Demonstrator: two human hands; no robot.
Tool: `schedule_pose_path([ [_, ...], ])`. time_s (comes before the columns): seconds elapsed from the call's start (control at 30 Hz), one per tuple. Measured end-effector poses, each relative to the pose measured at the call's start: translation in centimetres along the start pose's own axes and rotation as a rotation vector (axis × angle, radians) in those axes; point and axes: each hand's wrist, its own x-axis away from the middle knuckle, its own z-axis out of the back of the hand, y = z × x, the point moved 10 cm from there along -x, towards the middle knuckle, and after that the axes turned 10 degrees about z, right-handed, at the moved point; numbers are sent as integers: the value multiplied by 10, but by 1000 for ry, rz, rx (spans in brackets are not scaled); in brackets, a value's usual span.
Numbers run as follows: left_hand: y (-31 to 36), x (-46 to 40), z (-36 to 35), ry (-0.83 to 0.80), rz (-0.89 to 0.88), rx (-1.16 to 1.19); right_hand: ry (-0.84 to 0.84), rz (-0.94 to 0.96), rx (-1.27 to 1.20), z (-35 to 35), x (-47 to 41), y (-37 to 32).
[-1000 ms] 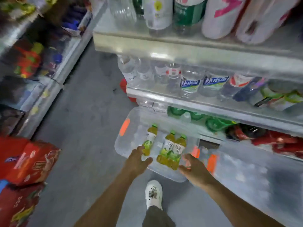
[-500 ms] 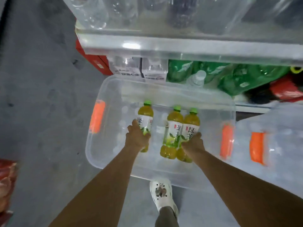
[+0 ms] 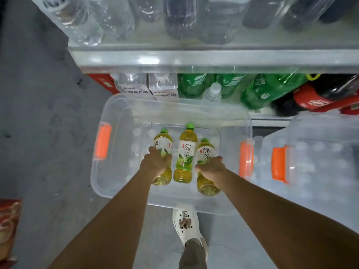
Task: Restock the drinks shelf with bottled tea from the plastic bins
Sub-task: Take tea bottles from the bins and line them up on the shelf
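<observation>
A clear plastic bin (image 3: 124, 105) with orange handles stands on the floor below the shelf. Three green-capped tea bottles are inside it. My left hand (image 3: 155, 162) is wrapped around the left tea bottle (image 3: 162, 140). My right hand (image 3: 211, 167) grips the right tea bottle (image 3: 206, 152), which appears lifted off the bin floor and tilted toward me. The middle tea bottle (image 3: 186, 152) stands free between my hands.
A second clear bin (image 3: 310, 156) with an orange handle sits to the right. The metal shelf edge (image 3: 194, 60) overhangs the bin, with water bottles above and green soda bottles (image 3: 272, 90) below. My white shoe (image 3: 185, 224) is by the bin's near wall. Red cartons (image 3: 8, 226) lie left.
Both hands reached down into the bin and closed around the outer two bottles. The right bottle has since shifted toward me. The view tilted further down.
</observation>
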Motion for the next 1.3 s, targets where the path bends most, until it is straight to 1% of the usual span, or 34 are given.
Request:
schedule_pose_path([
  [0.07,-2,32,4,-31,13,91,-82,25,-30,7,27,-7],
  [0.17,2,92,10,-47,-21,242,-143,133,-62,30,72,-18],
  [0.27,11,161,16,-44,-71,480,-175,256,-120,71,127,-29],
  [0.4,32,271,23,-2,-189,756,-132,367,-141,149,203,-24],
  [0.47,38,329,18,-1,-217,883,-112,431,-141,190,244,-14],
  [0.6,51,434,-5,-78,-242,1127,-43,490,-119,278,324,17],
  [0.7,67,504,-18,-141,-277,1218,-1,543,-165,334,378,36],
  [0.8,88,563,-29,-235,-310,1326,73,649,-212,377,426,46],
  [0.93,120,630,-36,-382,-389,1363,191,773,-265,420,481,51],
  [1.0,131,661,-35,-448,-458,1311,245,838,-303,437,508,56],
  [1.1,145,711,-35,-529,-578,1187,384,911,-372,467,550,75],
  [1.17,156,744,-34,-500,-680,1142,451,957,-382,486,575,87],
  [1.23,171,776,-31,-414,-798,1108,499,980,-413,507,597,102],
  [1.3,191,806,-35,-380,-864,1062,577,987,-448,534,618,120],
])
